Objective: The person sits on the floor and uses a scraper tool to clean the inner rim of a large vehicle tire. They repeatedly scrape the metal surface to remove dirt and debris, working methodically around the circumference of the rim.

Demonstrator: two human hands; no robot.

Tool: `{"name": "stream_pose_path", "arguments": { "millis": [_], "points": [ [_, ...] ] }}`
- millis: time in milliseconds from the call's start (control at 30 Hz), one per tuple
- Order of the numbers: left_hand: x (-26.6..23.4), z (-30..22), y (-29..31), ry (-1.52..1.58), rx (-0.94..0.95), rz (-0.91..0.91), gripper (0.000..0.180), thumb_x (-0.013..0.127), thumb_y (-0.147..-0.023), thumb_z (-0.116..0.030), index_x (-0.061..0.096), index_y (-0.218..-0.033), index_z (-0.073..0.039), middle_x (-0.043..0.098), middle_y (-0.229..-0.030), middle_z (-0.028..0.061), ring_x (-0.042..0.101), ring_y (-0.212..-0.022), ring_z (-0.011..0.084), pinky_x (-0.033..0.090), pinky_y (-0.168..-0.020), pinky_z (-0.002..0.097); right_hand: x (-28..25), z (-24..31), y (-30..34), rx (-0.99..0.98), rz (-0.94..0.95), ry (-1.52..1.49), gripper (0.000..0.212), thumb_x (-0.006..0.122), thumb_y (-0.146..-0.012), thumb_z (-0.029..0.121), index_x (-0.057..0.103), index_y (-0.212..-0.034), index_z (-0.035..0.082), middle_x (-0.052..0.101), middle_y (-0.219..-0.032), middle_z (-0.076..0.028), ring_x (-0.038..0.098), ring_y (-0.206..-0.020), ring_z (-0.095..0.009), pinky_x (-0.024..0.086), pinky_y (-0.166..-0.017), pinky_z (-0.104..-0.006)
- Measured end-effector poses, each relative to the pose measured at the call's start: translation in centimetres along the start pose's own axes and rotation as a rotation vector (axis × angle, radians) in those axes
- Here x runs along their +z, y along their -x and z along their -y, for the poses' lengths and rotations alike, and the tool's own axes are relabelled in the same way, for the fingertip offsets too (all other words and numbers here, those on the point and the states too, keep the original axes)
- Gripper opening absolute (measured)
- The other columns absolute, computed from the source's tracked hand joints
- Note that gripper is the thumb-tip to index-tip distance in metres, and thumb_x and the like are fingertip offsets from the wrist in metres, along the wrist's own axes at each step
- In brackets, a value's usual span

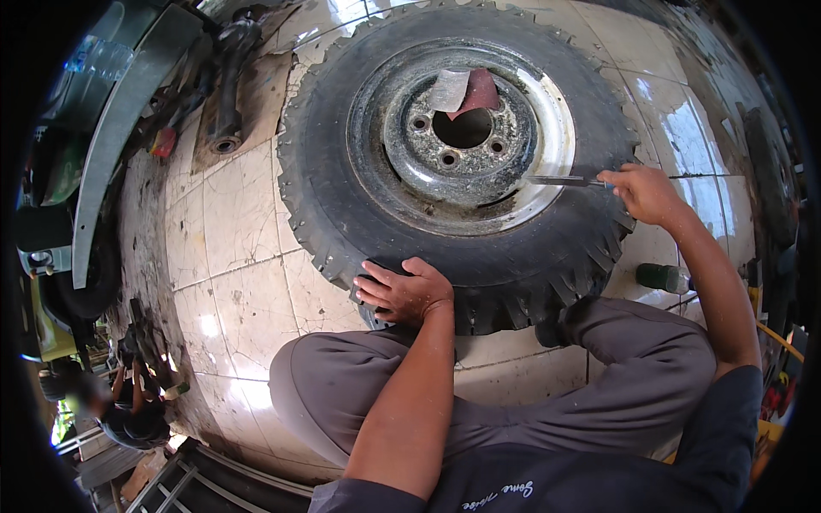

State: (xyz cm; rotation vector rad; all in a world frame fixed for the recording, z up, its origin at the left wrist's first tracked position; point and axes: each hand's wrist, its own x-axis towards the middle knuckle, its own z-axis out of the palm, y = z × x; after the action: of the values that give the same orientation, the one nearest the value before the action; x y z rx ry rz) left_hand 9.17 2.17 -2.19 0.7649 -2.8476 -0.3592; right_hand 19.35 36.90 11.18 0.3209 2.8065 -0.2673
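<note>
A large black tyre with knobby tread lies flat on the floor in front of me, around a worn metal wheel rim. The rim's right side shines silver, while the rest is dull and speckled. My right hand grips a narrow flat-bladed scraper, its blade reaching over the rim's lower right part. Spread fingers of my left hand rest on the tyre's near edge. A folded piece of sandpaper, dark red on one side and grey on the other, lies by the hub's centre hole.
Beside my right knee a green bottle lies on the tiled floor. A long metal part sits at upper left, near a curved grey-green panel. Another person is at lower left, by a metal frame.
</note>
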Motion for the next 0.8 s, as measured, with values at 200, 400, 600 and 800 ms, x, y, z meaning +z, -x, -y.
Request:
{"name": "stream_pose_path", "arguments": {
  "millis": [200,400,600,800],
  "points": [
    [-0.5,-0.4,-0.2,0.022,-0.036,0.024,0.073,0.05,-0.083,-0.035,0.036,-0.151,-0.013,0.03,-0.158,0.0205,0.025,-0.147,0.0386,0.026,-0.107,0.0647,0.9,3.9,-1.3,-0.035,0.017,0.097,0.033,0.056,-0.091,0.012,0.068,-0.12,0.022,0.064,-0.091,-0.011,0.065,-0.089,-0.033,0.05,-0.075,-0.0471],
    [0.1,-0.3,-0.2,0.015,0.007,-0.012,0.073,0.051,-0.082,-0.035,0.038,-0.151,-0.013,0.032,-0.157,0.02,0.027,-0.146,0.0387,0.026,-0.106,0.0656,-0.2,1.8,0.3,0.032,-0.012,0.022,0.033,0.057,-0.09,0.013,0.067,-0.12,0.023,0.064,-0.092,-0.011,0.066,-0.085,-0.034,0.051,-0.073,-0.0472],
    [0.3,-0.2,-0.2,0.041,-0.016,-0.035,0.074,0.053,-0.081,-0.036,0.04,-0.15,-0.014,0.033,-0.156,0.019,0.028,-0.145,0.0383,0.026,-0.105,0.0656,0.8,4.9,-0.5,-0.009,0.024,0.135,0.034,0.056,-0.09,0.013,0.065,-0.122,0.022,0.064,-0.091,-0.011,0.066,-0.085,-0.034,0.052,-0.073,-0.0468],
    [0.5,0.0,-0.2,0.015,0.01,-0.049,0.073,0.054,-0.08,-0.035,0.04,-0.149,-0.014,0.034,-0.156,0.0186,0.029,-0.145,0.0384,0.027,-0.105,0.0654,-0.2,3.1,0.9,0.076,-0.031,0.117,0.034,0.057,-0.09,0.014,0.065,-0.122,0.021,0.064,-0.091,-0.012,0.066,-0.086,-0.034,0.052,-0.073,-0.0467]
  ]
}}
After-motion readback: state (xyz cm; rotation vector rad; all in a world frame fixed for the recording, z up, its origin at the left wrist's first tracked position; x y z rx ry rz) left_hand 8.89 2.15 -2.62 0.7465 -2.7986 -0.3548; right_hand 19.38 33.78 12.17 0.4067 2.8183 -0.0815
